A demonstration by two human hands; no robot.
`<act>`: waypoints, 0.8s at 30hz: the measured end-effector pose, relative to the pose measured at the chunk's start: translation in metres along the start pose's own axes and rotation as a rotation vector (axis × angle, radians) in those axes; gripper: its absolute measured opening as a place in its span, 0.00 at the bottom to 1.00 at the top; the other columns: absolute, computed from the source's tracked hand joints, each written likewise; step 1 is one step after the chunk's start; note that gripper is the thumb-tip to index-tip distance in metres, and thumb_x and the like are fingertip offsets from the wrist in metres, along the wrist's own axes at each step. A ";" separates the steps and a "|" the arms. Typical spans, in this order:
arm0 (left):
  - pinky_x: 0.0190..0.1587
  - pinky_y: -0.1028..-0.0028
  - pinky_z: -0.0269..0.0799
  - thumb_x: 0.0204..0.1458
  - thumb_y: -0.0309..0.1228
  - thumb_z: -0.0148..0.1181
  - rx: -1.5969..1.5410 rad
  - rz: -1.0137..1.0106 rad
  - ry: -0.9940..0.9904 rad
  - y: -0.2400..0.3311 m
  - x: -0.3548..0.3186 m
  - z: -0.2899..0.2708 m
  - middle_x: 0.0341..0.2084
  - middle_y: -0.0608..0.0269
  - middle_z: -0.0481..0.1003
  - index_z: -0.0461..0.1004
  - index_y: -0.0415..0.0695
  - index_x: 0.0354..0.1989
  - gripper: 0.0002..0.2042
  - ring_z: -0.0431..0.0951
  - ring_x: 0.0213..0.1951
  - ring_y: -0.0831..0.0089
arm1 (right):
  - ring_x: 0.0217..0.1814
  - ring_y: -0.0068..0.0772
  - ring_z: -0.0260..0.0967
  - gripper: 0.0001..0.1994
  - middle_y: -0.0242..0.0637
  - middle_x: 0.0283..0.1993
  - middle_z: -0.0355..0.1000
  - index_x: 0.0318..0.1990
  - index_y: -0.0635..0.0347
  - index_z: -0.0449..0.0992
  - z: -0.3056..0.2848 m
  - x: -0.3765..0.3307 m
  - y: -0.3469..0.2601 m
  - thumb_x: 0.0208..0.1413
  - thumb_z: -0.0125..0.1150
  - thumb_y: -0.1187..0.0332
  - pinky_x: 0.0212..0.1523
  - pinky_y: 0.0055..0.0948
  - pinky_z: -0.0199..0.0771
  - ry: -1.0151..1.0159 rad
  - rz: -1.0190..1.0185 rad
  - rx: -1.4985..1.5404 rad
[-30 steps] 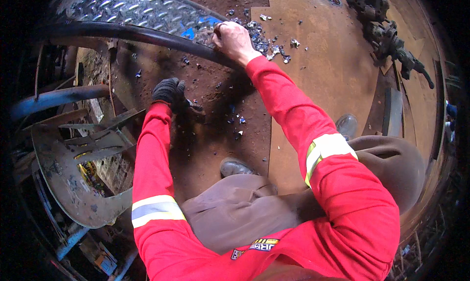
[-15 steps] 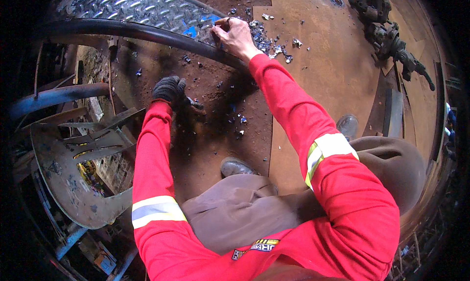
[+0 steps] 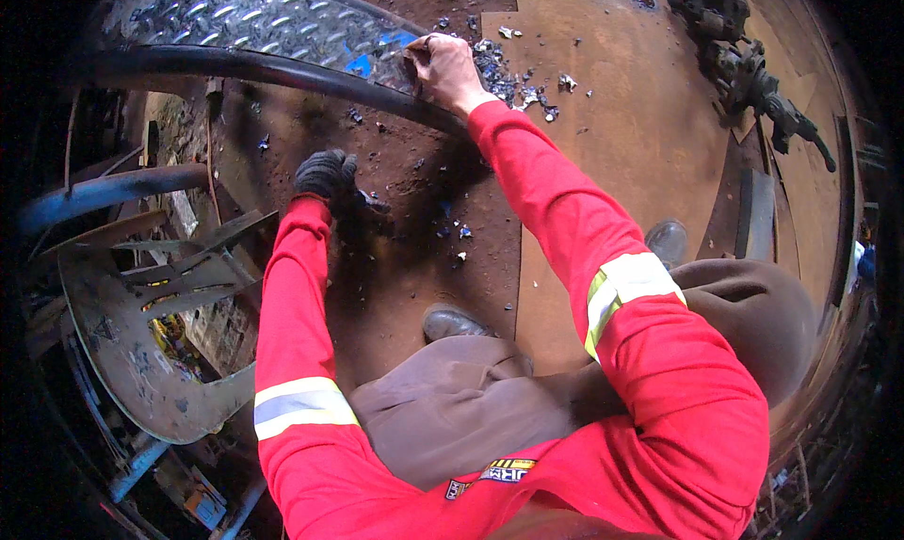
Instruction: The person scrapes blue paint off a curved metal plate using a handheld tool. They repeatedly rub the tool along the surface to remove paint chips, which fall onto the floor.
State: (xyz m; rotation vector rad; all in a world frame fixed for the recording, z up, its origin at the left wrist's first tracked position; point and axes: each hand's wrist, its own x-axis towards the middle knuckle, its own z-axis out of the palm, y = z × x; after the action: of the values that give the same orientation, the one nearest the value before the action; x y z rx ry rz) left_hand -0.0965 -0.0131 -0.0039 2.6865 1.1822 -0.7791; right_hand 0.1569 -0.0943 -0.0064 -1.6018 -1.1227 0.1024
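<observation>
My bare right hand (image 3: 448, 70) is at the right end of a diamond-patterned metal plate (image 3: 235, 17), its fingers bent and pinched together against the surface. Whatever lies between those fingertips is too small to make out. Blue patches (image 3: 358, 65) cling to the plate just left of the fingers. Along its near side runs a dark rounded edge (image 3: 273, 72). Lower and to the left, my left hand (image 3: 325, 172), in a dark knitted glove, is closed above the dirt. A dark, finger-like piece (image 3: 373, 201) sticks out beside it; I cannot tell what it is.
Blue and white scraps (image 3: 527, 96) are strewn over the dirt and a brown sheet (image 3: 612, 145) on the ground. Greasy machine parts (image 3: 753, 83) lie at the far right. On the left are a blue tube (image 3: 118, 197) and a curved metal panel (image 3: 141, 370). My boots (image 3: 454, 323) stand below.
My right hand has shifted slightly left and its fingers are curled in more. The plate sits marginally lower and further left in view. My left hand is nearly unmoved.
</observation>
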 end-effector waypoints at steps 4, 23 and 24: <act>0.50 0.55 0.67 0.57 0.47 0.42 0.069 0.116 0.065 -0.012 0.001 0.018 0.37 0.48 0.75 0.74 0.43 0.39 0.21 0.73 0.45 0.49 | 0.38 0.44 0.76 0.07 0.47 0.34 0.76 0.34 0.62 0.80 0.003 -0.001 -0.004 0.47 0.63 0.71 0.42 0.35 0.75 0.002 -0.030 -0.021; 0.46 0.56 0.71 0.52 0.47 0.45 -0.143 0.009 0.045 -0.007 0.014 -0.005 0.40 0.51 0.77 0.78 0.45 0.38 0.20 0.76 0.44 0.53 | 0.31 0.44 0.74 0.03 0.46 0.27 0.74 0.27 0.59 0.79 -0.016 0.016 -0.008 0.42 0.62 0.75 0.33 0.36 0.74 -0.178 -0.170 0.071; 0.47 0.56 0.71 0.52 0.47 0.45 -0.120 -0.002 0.041 -0.010 0.019 -0.005 0.40 0.51 0.77 0.78 0.45 0.38 0.21 0.76 0.44 0.53 | 0.32 0.46 0.74 0.03 0.46 0.27 0.73 0.28 0.58 0.79 -0.015 0.014 -0.010 0.44 0.63 0.73 0.34 0.37 0.74 -0.169 -0.175 0.029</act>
State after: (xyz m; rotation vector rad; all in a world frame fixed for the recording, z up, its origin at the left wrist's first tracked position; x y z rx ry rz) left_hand -0.0905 0.0077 -0.0075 2.6161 1.1998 -0.6352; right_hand 0.1669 -0.0962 0.0135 -1.4832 -1.3810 0.1403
